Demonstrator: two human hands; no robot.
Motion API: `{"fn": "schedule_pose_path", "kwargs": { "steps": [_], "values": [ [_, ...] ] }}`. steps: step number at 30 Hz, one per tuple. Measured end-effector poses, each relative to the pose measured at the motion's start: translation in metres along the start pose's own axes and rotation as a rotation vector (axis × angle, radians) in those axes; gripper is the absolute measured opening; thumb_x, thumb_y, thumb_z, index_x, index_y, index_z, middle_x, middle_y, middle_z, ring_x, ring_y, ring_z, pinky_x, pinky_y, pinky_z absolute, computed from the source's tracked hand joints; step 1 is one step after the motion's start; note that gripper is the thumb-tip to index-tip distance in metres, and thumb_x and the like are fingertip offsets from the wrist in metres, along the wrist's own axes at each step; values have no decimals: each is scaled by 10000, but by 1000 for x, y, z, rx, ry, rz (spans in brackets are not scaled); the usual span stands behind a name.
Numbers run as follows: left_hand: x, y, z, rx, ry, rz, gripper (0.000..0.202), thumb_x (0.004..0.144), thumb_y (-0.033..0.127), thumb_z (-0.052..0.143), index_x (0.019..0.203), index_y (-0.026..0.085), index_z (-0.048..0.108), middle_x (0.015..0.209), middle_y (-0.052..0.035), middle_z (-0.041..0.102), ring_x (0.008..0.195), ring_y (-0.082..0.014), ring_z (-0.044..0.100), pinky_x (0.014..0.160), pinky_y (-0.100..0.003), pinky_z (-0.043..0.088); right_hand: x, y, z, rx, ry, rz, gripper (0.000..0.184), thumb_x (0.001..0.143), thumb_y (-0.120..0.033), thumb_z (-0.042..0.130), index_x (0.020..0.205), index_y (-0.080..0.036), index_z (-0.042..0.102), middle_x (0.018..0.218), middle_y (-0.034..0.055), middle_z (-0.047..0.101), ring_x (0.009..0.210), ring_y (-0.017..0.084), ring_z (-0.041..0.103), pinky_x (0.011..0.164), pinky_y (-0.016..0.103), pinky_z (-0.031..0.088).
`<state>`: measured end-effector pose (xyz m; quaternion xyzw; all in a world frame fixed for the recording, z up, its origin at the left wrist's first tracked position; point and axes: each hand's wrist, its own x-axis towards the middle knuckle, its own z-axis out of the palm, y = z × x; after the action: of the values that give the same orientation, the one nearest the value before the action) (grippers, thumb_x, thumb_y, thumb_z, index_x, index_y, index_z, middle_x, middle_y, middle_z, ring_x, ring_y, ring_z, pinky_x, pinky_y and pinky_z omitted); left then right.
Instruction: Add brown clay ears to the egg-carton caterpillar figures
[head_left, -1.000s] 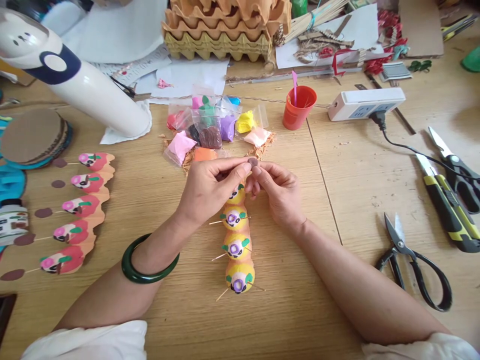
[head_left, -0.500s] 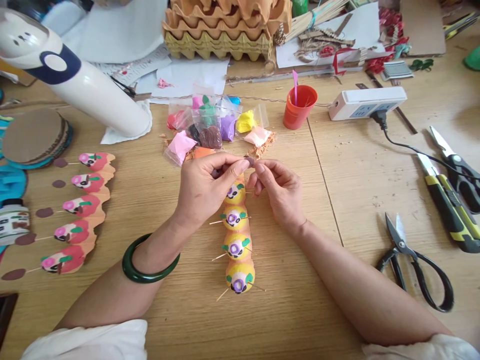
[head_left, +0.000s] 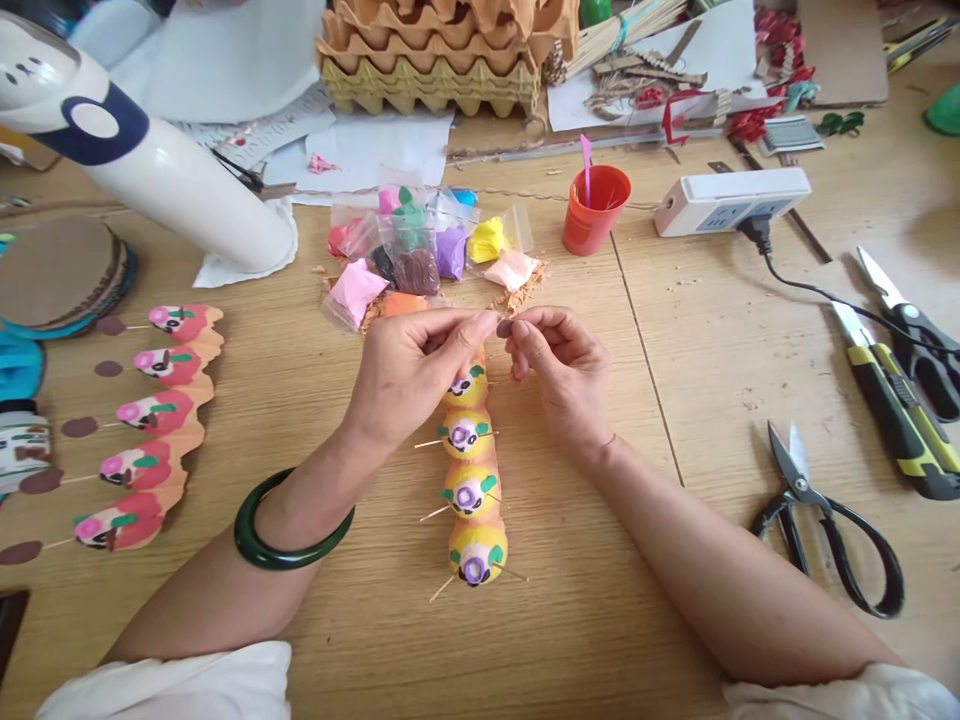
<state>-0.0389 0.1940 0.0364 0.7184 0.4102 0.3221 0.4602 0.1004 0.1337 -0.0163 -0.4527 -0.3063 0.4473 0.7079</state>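
Observation:
My right hand [head_left: 570,375] pinches a small piece of brown clay [head_left: 505,328] between thumb and forefinger. Close beside it, my left hand [head_left: 420,365] has thumb and forefinger pressed together; whatever they hold is hidden. Both hands are over the far end of a yellow-painted egg-carton strip [head_left: 466,468]. Its bumps carry clay faces with purple rings and green leaf shapes, and thin sticks poke out of the sides of several. A brown clay lump in its bag [head_left: 417,272] lies beyond my left hand among other bagged clays.
A pink-painted carton strip [head_left: 180,440] with brown discs on sticks lies left. Behind stand an orange cup [head_left: 596,212], a power strip [head_left: 731,200], a white lamp-like object [head_left: 187,190] and stacked egg trays [head_left: 435,85]. Scissors [head_left: 802,490] and a utility knife [head_left: 892,400] lie right.
My fingertips have moved slightly apart. The brown clay, earlier between both hands' fingertips, is now in my right hand's pinch. The whole view has shifted slightly.

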Motion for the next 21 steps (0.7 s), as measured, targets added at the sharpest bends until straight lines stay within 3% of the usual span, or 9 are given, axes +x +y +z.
{"fn": "schedule_pose_path", "kwargs": {
  "steps": [5,9,15,21],
  "values": [
    [2,-5,2,19,34,-19,143,836,349,815,803,210,831,652,0,692,555,-111,525,511,-244,419,1,2,0,6,-13,37,324,851,-525,827,900,-243,673,727,-46,638,537,70,491,515,230,518],
    [1,-5,2,22,51,-1,138,849,328,808,812,199,838,665,2,701,565,-107,547,523,-239,435,1,2,1,35,-1,75,362,843,-549,827,1001,-260,677,714,-55,623,529,75,467,493,227,491],
    [0,-1,1,9,28,1,130,868,339,796,842,228,860,630,2,690,585,-129,581,559,-260,483,0,0,1,-13,-8,35,359,837,-550,832,821,-232,666,703,-45,615,537,68,470,496,218,491],
    [0,-3,1,56,93,41,131,872,347,800,830,233,847,668,7,715,574,-112,563,534,-257,450,0,1,1,12,-46,60,360,812,-535,861,811,-226,676,691,-50,630,541,63,480,503,209,489]
  ]
}}
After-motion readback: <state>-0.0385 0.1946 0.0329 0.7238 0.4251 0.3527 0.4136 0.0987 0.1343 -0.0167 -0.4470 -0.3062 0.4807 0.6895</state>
